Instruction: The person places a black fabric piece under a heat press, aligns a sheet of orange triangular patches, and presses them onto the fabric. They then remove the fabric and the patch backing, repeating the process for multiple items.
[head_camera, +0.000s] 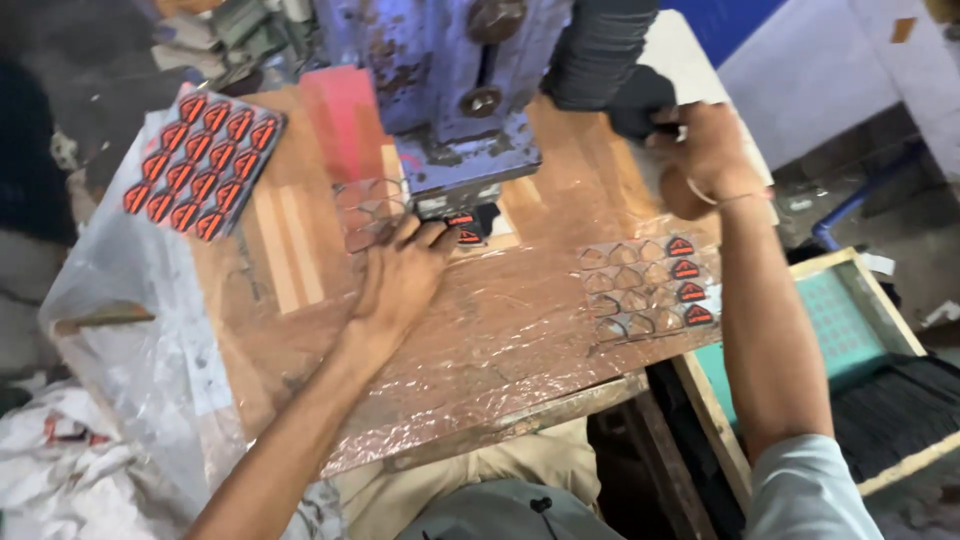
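1. Nearest me, my left hand (400, 280) lies on the worktable wrapped in crinkled clear plastic film (500, 350), fingers stretched forward and close together, tips pressing the thin clear sheet of red-and-black shield-shaped badges (462, 228) flat under the press. I judge it best to hold that sheet steady and keep my fingertips outside the punch's footprint.
2. To my right lies the mostly emptied clear sheet (648, 288) — only a column of red badges left along its far edge — well apart from my left hand.
3. Further off, my right hand (705, 155) is closed round the black handle (640, 100) of the worn blue metal press (460, 90). A smooth, square pull seems wise to me, not a jerk.
4. Farthest left, the full dark sheet of red badges (200, 160) rests on the table's corner — untouched.
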